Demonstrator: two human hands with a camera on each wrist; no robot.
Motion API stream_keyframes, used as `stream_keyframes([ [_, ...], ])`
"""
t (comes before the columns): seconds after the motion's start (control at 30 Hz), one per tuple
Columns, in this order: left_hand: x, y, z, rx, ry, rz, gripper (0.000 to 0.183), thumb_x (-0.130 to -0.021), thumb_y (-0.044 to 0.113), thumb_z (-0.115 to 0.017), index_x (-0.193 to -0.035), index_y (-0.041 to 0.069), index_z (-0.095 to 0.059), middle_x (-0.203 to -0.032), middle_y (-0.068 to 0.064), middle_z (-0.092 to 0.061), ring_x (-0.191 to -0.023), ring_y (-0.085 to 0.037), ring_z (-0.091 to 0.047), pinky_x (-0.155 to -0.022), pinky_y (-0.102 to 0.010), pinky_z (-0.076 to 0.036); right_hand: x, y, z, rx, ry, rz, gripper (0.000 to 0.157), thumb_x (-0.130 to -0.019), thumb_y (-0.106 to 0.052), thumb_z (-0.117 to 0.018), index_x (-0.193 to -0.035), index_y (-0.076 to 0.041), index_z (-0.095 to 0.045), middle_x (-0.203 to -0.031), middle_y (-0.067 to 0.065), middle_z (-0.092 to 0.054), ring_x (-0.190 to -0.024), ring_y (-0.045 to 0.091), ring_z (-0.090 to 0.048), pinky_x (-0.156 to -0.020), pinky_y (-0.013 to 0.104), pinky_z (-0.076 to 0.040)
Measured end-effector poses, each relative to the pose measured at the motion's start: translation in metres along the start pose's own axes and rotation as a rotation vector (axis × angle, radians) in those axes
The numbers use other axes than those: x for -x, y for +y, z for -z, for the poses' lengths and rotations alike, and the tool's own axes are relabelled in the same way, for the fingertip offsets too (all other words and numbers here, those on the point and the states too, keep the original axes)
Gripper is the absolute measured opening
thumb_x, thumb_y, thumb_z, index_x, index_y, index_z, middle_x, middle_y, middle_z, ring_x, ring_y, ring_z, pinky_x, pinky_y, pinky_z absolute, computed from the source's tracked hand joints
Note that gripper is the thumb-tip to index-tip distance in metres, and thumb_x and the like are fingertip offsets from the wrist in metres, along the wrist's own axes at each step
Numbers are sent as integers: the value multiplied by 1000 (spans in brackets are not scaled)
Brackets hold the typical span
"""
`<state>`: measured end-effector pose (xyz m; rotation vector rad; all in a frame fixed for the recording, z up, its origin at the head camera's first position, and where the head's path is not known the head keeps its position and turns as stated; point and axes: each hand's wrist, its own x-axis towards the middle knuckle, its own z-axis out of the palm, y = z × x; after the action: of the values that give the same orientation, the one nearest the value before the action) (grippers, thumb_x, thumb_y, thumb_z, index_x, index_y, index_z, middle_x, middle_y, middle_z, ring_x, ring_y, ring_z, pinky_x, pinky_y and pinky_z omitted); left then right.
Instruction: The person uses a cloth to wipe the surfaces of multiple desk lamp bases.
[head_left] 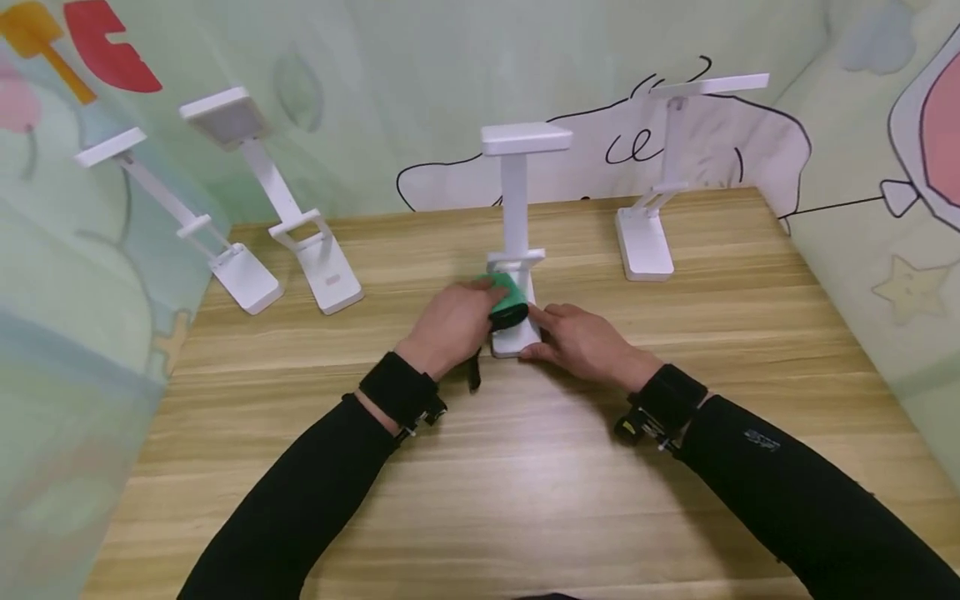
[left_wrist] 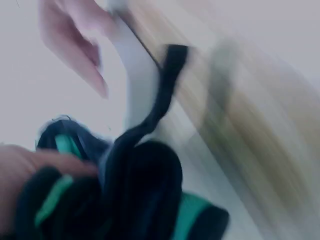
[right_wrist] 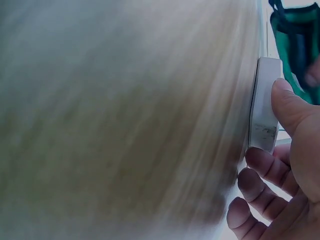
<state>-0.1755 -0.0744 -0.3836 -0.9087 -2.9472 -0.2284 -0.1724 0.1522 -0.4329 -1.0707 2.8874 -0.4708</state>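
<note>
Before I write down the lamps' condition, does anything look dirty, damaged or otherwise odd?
On the base of the held desk lamp, near the right hand, a dark smudge breaks the plain pale edge; dirt or wear, I cannot tell.

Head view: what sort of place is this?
Probably an indoor corner staged for recording or practice, though I can't be sure: a wood-grain table, a cartoon-printed backdrop around it, and four white desk lamps spread across it.

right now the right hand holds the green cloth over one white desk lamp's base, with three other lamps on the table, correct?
No, the left hand holds the green cloth over the lamp base, as the head view shows; the rest stands.
</note>
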Motion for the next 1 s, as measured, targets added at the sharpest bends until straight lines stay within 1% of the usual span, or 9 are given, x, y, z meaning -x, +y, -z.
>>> stream_keyframes([
  [0.07, -8, 10, -2, -45, -28, -86, 39, -96, 9, -52, -135, 9, -55, -135, -13, -58, -116, -26, -57, -95, -38, -49, 0, 1, 0, -9, 15, 8, 54, -89, -50, -63, -119, -4, -62, -94, 8, -62, -88, 23, -59, -75, 43, -52],
  [0.17, -17, 14, -9, -122, -79, -79, 40, -101, 13, -48, -140, 15, -51, -142, -11, -52, -122, -25, -53, -100, -38, -46, 0, 1, -1, -7, 20, 25, 48, -90, -49, -63, -109, -5, -63, -95, 8, -62, -90, 24, -60, -77, 44, -52],
  [0.3, -24, 8, -16, -182, -99, -16, 38, -101, 13, -49, -139, 16, -53, -142, -8, -53, -126, -24, -50, -103, -39, -43, 1, 0, 0, 5, 15, 13, 61, -90, -49, -63, -130, -4, -55, -93, 8, -61, -84, 23, -58, -71, 42, -51],
  [0.4, -23, 4, -17, -181, -74, -14, 34, -98, 10, -54, -131, 13, -59, -134, -10, -59, -119, -24, -55, -98, -40, -47, 2, -1, 2, 4, 9, -2, 73, -90, -50, -63, -143, -4, -44, -94, 9, -61, -83, 22, -58, -70, 41, -52],
  [0.5, -19, 1, -18, -149, -35, 9, 29, -95, 9, -58, -123, 11, -63, -123, -10, -65, -106, -25, -61, -90, -39, -52, 3, 0, 2, 7, -4, -8, 76, -90, -52, -61, -145, -3, -41, -99, 12, -63, -87, 23, -59, -73, 41, -53],
  [0.67, -3, -12, -18, -62, 24, 122, 23, -91, 5, -59, -112, 7, -68, -106, -11, -70, -89, -25, -65, -76, -39, -56, 1, 1, 2, 22, -15, -22, 78, -90, -53, -59, -144, -1, -41, -105, 16, -64, -92, 26, -60, -76, 43, -53],
  [0.8, 12, -19, -14, -22, 15, 173, 18, -90, 3, -57, -105, 4, -68, -95, -12, -69, -80, -25, -63, -71, -40, -55, 2, 0, 3, 33, -19, -40, 77, -90, -52, -60, -145, -1, -40, -105, 17, -64, -91, 26, -59, -75, 43, -53],
  [0.87, 22, -19, -11, -32, -13, 166, 19, -89, 2, -57, -104, 3, -68, -93, -13, -68, -78, -25, -63, -70, -41, -55, 3, -1, 3, 32, -22, -41, 77, -91, -52, -60, -145, -2, -40, -106, 16, -63, -91, 25, -59, -74, 43, -53],
  [1.0, 38, -14, -2, -59, -79, 68, 20, -88, 0, -58, -103, 4, -70, -91, -11, -70, -82, -22, -63, -69, -39, -55, 5, -7, 2, 62, -12, -24, 71, -92, -49, -60, -143, -2, -43, -103, 15, -63, -84, 22, -58, -68, 41, -53],
])
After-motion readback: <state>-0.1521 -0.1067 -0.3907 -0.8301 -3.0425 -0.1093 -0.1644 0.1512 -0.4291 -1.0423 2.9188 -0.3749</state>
